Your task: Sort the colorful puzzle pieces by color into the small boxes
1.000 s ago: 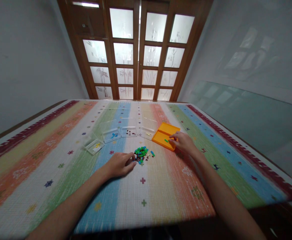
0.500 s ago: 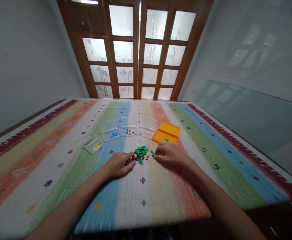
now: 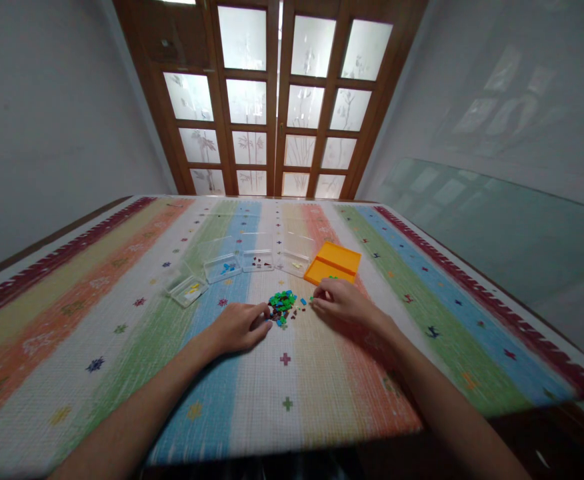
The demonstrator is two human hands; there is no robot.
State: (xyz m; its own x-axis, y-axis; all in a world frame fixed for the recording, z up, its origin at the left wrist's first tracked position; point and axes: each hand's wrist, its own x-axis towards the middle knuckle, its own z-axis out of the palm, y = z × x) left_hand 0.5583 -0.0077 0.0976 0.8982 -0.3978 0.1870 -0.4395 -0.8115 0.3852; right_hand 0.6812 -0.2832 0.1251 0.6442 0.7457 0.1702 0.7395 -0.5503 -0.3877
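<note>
A small heap of green, blue and dark brown plastic pieces (image 3: 283, 302) lies on the striped tablecloth in front of me. Against its left edge rests my left hand (image 3: 242, 327), fingers loosely bent and thumb apart, with nothing seen in it. To the right of the heap, my right hand (image 3: 342, 301) pinches a small green piece (image 3: 312, 299) at its fingertips, low over the cloth. A loose blue piece (image 3: 303, 302) lies between the heap and that hand. Just beyond, an open orange box (image 3: 339, 255) holds green pieces, partly hidden by my right hand.
Several open clear boxes stand in an arc behind the heap: one with yellow pieces (image 3: 187, 291), one with blue pieces (image 3: 222, 268), one with dark brown pieces (image 3: 258, 261), one with cream pieces (image 3: 295, 264). A wooden door with glass panes (image 3: 277, 100) is beyond the table.
My right hand has shifted slightly right and away from me, and a green piece now shows at its fingertips. The blue piece near it lies apart from the fingers. My left hand stays put.
</note>
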